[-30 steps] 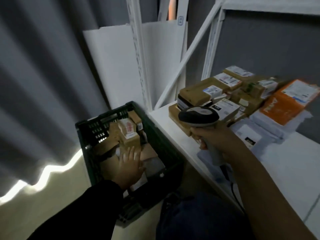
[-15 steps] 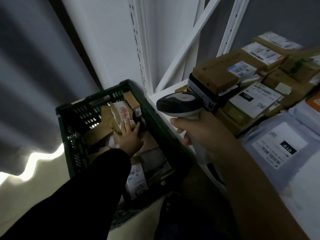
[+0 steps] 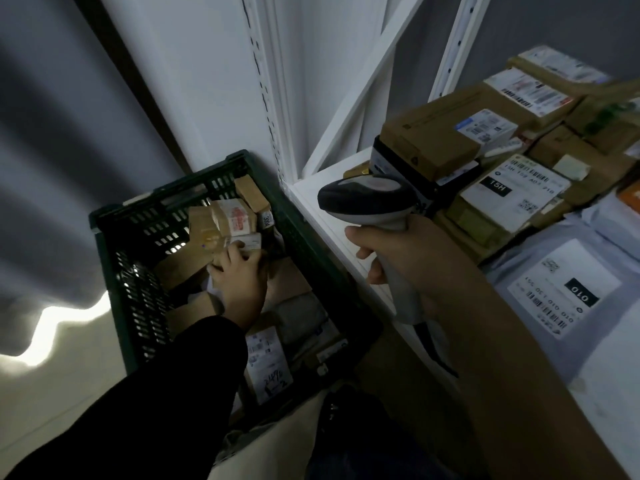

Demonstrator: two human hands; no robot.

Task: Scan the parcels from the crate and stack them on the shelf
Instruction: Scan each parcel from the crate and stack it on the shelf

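Small brown cardboard parcel with red-printed tape (image 3: pixel 221 221), white label at its near corner, lies in the dark green plastic crate (image 3: pixel 114 261). Its long axis runs crosswise just beyond the fingers (image 3: pixel 232 251) of my left hand (image 3: pixel 240 277), which curl on its near edge. My right hand (image 3: pixel 401 252) clenches a grey handheld scanner (image 3: pixel 363 199).

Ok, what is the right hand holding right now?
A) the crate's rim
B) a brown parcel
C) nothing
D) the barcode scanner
D: the right hand grips the handle of the barcode scanner beside the shelf edge, while the left hand is down in the crate, fingers curled on a brown parcel.
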